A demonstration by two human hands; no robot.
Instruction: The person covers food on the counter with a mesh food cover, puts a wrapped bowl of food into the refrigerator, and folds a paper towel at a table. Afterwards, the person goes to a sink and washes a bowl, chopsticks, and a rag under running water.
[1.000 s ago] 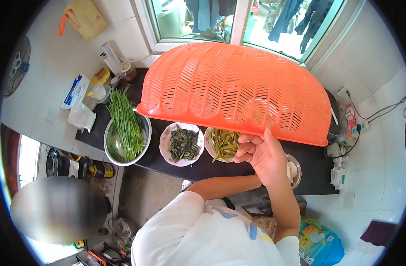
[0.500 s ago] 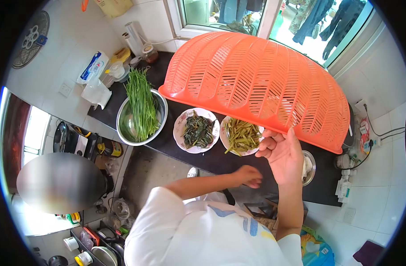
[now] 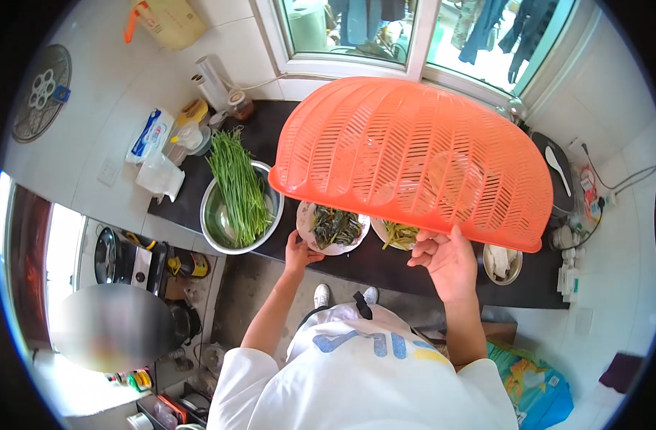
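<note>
A large orange slatted plastic food cover [image 3: 407,158] is tilted up over the counter, its front edge raised. My right hand [image 3: 446,265] grips that edge near the middle, thumb and fingers around it. At the left, my left hand [image 3: 298,256] holds the near-left rim of a patterned white plate [image 3: 307,215] with dark cooked greens [image 3: 335,226] on it. Beside it, partly under the cover, is a second plate [image 3: 378,228] with yellowish-green vegetables [image 3: 399,235]. To the right of my right hand stands a metal bowl [image 3: 513,272] with something whitish in it.
A metal basin [image 3: 217,233] with long green stalks [image 3: 238,190] stands left on the dark counter [image 3: 342,270]. Behind it are a tissue pack [image 3: 150,136] and a jar [image 3: 240,104]. A dark appliance with a white rice paddle [image 3: 557,170] sits at the right. The window [image 3: 349,36] is behind.
My left hand has moved left from in front of the counter to the plate of dark greens. The cover, still in my right hand, sits lower over the plates. The view has shifted.
</note>
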